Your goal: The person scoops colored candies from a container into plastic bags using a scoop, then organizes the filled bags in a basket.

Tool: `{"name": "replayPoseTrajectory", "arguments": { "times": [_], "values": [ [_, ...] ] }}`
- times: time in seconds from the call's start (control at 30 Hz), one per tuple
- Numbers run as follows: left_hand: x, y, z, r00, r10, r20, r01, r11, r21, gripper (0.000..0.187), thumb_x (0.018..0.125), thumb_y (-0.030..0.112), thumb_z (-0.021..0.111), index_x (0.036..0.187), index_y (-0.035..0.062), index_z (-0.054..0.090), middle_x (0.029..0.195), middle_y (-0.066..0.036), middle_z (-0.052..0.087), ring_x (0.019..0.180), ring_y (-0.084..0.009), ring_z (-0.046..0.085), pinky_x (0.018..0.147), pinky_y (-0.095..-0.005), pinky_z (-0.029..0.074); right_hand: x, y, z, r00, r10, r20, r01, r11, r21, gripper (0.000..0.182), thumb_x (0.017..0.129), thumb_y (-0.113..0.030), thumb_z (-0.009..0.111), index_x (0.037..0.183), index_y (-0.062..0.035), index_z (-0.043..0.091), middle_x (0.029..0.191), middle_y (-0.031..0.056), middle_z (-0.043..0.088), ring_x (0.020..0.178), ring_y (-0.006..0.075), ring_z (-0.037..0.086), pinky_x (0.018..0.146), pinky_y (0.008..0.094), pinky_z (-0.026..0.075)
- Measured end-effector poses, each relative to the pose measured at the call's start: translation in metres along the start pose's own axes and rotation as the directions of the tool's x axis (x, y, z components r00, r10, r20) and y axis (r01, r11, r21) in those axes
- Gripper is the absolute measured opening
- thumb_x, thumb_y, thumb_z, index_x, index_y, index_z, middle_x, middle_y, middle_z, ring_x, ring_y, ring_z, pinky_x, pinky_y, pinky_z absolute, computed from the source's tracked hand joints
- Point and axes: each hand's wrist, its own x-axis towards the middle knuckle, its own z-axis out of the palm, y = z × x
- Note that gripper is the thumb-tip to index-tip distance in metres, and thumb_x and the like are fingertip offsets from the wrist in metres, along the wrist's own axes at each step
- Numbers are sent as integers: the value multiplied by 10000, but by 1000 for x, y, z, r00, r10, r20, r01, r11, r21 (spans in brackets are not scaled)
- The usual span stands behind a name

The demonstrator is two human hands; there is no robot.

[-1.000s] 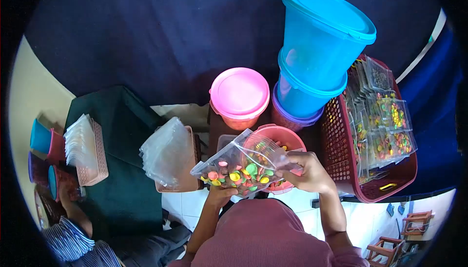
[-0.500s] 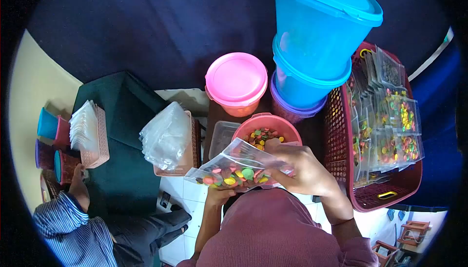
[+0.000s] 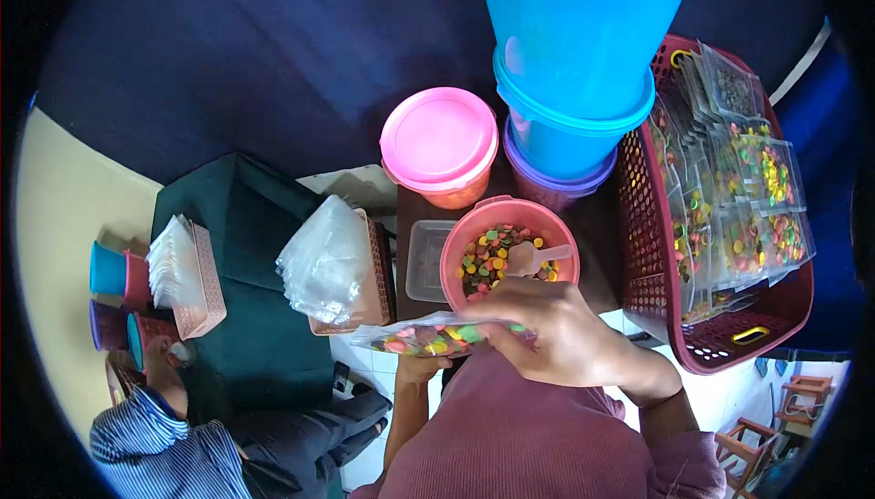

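Note:
A clear zip bag with colourful round candies lies between my hands, held close to my chest. My right hand is closed on the bag's right end, just below the pink tub. Under the bag's left part, my left hand supports it, its fingers partly hidden behind the bag. The open pink tub holds loose candies in several colours. A clear plastic scoop rests on the candies inside the tub, not touched by a hand.
Lidded pink tub, stacked blue tubs and a clear tray stand nearby. A maroon basket of filled bags is right; empty bags fill a left basket. Another person reaches toward cups at far left.
The bag has tilted flatter and moved slightly down. The scoop now shows in the pink tub, away from my right hand. The view has shifted, so surroundings sit differently.

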Motion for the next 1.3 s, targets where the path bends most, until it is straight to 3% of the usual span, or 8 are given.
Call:
{"name": "replayPoseTrajectory", "arguments": {
  "times": [0.27,0.4,0.6,0.73,0.87,0.97,1.13,1.3],
  "values": [
    [4,16,-27,995,-26,92,27,1000,-8,578,534,-11,727,1052,5,471,975,-102,543,877,-218,536,778,-351,431,12,-8,12,989,100,112,-84,987,-139,262,629,24,594,886,-24,572,769,89,581,674,223,577,579,303,457],
    [6,31,-41,995,-69,72,68,997,19,555,546,-41,705,1048,0,470,983,-102,537,905,-218,528,787,-341,434,30,-19,31,990,17,-140,-25,998,-54,255,626,25,600,876,-23,584,749,82,582,683,205,580,610,279,452],
    [13,51,-66,944,-164,286,147,986,77,555,573,-156,613,1075,18,453,1053,-127,507,965,-249,511,819,-379,437,39,-20,45,995,103,19,-101,993,-59,197,642,47,592,829,-15,599,724,75,587,652,184,573,575,249,434],
    [18,69,-57,958,-286,14,281,949,141,626,488,-47,681,1063,12,440,956,-94,529,900,-244,520,765,-372,439,49,-13,54,984,158,-76,-161,986,-37,124,661,46,571,771,-1,601,676,88,596,599,150,569,537,258,434],
    [28,92,-60,932,-314,180,283,943,175,628,573,-149,602,1134,39,391,1107,-109,471,959,-200,510,768,-325,459,45,2,59,970,210,-123,-217,975,-47,99,701,-27,534,783,-21,591,603,102,571,505,177,557,481,261,411],
    [29,97,-64,929,-367,50,352,917,190,460,613,-76,617,1029,32,452,920,-37,532,785,-125,531,646,-262,456,40,39,70,905,283,-318,-317,947,-61,97,717,-38,528,778,12,584,570,91,564,482,143,545,494,252,419],
    [38,101,-64,932,-352,-81,360,890,280,360,675,17,606,1007,22,468,904,-33,548,803,-119,534,673,-257,445,26,57,74,803,574,-159,-475,778,411,254,798,-149,520,971,36,508,745,53,582,641,102,547,529,233,450],
    [42,109,-73,926,-364,-97,372,842,391,347,674,27,610,1001,16,492,912,-39,556,801,-120,537,679,-256,447,-3,74,88,865,502,-21,-370,665,649,447,702,55,579,1104,3,392,965,79,512,869,157,527,716,255,450]
  ]
}}
